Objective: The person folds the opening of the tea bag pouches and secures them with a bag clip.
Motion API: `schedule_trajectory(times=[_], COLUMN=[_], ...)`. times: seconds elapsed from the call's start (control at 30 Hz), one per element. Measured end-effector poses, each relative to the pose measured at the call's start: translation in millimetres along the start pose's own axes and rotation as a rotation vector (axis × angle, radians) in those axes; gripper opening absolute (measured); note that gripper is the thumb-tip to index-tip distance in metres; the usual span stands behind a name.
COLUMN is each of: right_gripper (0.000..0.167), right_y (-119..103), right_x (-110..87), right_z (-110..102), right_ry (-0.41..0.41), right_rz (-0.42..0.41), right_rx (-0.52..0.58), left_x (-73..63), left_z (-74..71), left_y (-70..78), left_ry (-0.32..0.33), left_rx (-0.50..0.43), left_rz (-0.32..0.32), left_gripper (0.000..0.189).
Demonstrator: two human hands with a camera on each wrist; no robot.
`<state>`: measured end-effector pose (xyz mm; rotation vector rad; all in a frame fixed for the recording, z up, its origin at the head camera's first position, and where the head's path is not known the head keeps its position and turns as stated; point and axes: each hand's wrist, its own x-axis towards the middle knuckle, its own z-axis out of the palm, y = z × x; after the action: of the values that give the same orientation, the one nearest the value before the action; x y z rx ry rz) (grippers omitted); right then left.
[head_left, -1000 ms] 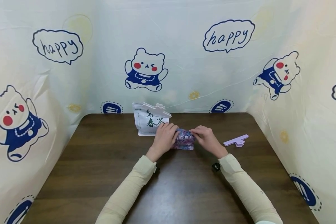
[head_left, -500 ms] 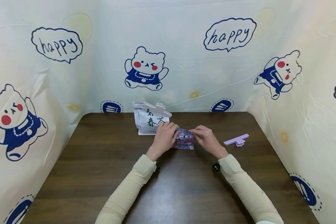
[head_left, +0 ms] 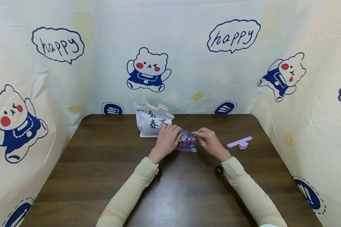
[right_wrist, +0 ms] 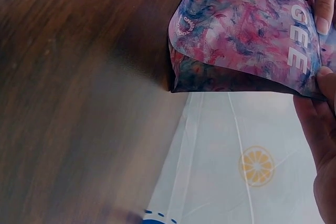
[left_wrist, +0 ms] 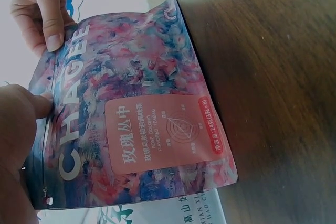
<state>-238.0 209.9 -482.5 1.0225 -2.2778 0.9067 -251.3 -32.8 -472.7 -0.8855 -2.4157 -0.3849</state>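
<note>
**Patterned pouch (head_left: pixel 187 144) held along its top from both sides**

The pouch, mottled in pink, blue and purple, stands base down toward the far edge of the tabletop (head_left: pixel 170 195), a little right of midway between the left and right edges. The left hand (head_left: pixel 167 138) grips its upper left part, thumb on the front; the fingertips behind are hidden. The right hand (head_left: pixel 211 138) pinches the upper right corner between thumb and fingers. A pink label (left_wrist: pixel 165 135) on the front reads Rose Oolong Flavored Teabag.

Behind and to the left, a white bag (head_left: pixel 145 126) with green characters stands near the far edge, a white clip (head_left: pixel 159 111) slanting across its top. The left hand overlaps its lower right corner in the head view; whether they touch cannot be told. A lilac clip (head_left: pixel 240 142) lies well apart from the pouch, toward the right edge, nearer the far right corner than the near one. Past the far edge hangs a pale curtain (head_left: pixel 187 69) printed with cartoon bears.
</note>
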Motion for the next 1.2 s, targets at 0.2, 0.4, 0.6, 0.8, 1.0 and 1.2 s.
schedule_trajectory(times=[0.2, 0.4, 0.6, 0.8, 1.0, 1.2], right_gripper=[0.028, 0.026, 0.029, 0.037, 0.037, 0.034], right_y=[-0.2, -3.5, -7.6, -10.8, -16.3, -21.7], right_x=[0.8, 1.7, -0.4, -4.3, -3.1, -3.0], right_z=[-1.1, -3.1, -4.2, -2.6, 1.8, 5.7], right_ry=[-0.011, 0.001, 0.006, -0.023, -0.054, -0.087], right_rz=[0.027, 0.029, 0.002, -0.097, -0.171, -0.160], right_rx=[0.025, 0.008, -0.039, -0.182, -0.313, -0.397], left_x=[0.5, 1.3, 0.8, -0.4, -0.2, 0.1], left_z=[-0.1, 0.1, 0.3, 1.5, 1.3, 1.6], left_y=[0.3, 0.7, 2.9, 4.2, 3.5, 2.9], left_ry=[0.005, -0.002, -0.008, -0.031, -0.031, -0.024], left_rx=[0.008, 0.006, -0.013, -0.020, -0.021, -0.021], left_rz=[-0.003, -0.008, -0.016, -0.021, -0.020, -0.016], left_gripper=[0.015, 0.015, 0.015, 0.014, 0.013, 0.013])
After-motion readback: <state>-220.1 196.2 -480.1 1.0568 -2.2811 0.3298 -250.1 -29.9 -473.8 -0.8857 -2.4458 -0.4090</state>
